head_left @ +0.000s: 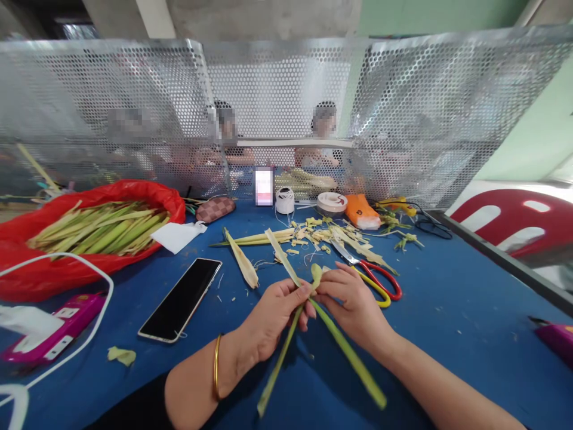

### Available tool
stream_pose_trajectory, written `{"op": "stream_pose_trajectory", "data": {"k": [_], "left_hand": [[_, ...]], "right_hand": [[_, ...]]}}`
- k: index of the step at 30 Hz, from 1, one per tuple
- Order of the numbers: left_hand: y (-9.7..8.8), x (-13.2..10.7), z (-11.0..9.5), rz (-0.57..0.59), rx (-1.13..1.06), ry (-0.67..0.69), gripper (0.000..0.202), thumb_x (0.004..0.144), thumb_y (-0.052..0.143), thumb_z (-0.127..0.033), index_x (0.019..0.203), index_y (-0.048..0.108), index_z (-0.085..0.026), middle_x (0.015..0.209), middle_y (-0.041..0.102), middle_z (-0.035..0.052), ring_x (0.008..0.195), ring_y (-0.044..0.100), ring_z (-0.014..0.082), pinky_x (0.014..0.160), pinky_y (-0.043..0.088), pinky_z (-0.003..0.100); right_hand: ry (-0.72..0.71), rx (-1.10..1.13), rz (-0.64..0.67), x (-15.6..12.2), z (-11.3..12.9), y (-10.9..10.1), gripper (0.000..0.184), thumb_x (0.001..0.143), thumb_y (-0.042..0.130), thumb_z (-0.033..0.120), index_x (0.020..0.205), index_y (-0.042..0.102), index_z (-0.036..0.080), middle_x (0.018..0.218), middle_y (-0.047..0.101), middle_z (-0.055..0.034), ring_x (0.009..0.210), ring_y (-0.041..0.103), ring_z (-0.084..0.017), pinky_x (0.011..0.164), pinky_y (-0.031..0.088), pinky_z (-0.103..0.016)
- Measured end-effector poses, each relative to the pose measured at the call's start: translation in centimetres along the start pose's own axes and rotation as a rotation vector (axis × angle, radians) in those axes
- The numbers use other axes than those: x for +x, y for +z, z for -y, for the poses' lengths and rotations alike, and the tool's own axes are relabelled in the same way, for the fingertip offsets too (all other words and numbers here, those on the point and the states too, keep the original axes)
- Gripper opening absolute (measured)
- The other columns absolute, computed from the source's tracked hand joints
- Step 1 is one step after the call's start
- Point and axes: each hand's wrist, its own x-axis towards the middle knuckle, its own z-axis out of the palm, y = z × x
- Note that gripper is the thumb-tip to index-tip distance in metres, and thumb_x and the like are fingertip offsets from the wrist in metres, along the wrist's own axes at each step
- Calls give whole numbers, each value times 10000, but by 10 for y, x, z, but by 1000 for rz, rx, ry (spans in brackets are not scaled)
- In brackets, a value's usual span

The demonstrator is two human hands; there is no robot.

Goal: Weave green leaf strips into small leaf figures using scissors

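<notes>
My left hand point(282, 307) is closed in a pinch on crossed strips of pale green leaf point(349, 352). Two long ends hang down toward me, and a third end points up and away. Against it, my right hand point(349, 301) pinches the same leaf strips where a small folded loop point(316, 275) stands up. The exact crossing is partly hidden by my fingers. Just beyond my right hand lie scissors point(380, 280) with red and yellow handles, their blades among leaf scraps point(313, 233). A loose husk-like leaf piece point(242, 260) lies beyond my left hand.
A red plastic bag point(176, 203) full of leaves stands at the left, near a dark phone point(181, 298) and a purple power strip point(76, 325). Thread point(285, 202), tape point(332, 204) and an orange tissue pack point(362, 210) line the back, before a perforated metal screen point(277, 83). People sit behind it.
</notes>
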Motion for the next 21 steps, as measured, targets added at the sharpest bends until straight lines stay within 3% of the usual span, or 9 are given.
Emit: {"op": "stream_pose_trajectory", "data": {"k": [8, 12, 21], "left_hand": [[2, -2, -3, -104, -7, -84, 388, 639, 806, -383, 910, 672, -139, 708, 600, -12, 580, 530, 80, 468, 416, 183], [0, -1, -4, -81, 4, -110, 368, 609, 822, -354, 871, 698, -127, 771, 636, 10, 557, 543, 72, 437, 377, 176], [-1, 0, -6, -99, -26, -135, 378, 519, 863, -330, 765, 689, -103, 566, 613, -5, 416, 429, 30, 416, 294, 158]], "right_hand": [[-18, -67, 32, 1, -5, 0, 194, 895, 537, 163, 768, 662, 241, 817, 699, -15, 820, 631, -176, 999, 325, -425], [-81, -142, 33, 2, -5, -2, 254, 902, 484, 125, 748, 655, 233, 804, 687, -16, 808, 613, -171, 1005, 313, -431], [-143, -139, 40, 4, -3, -2, 266, 898, 511, 133, 688, 645, 223, 746, 664, -4, 790, 607, -157, 1030, 308, -417]]}}
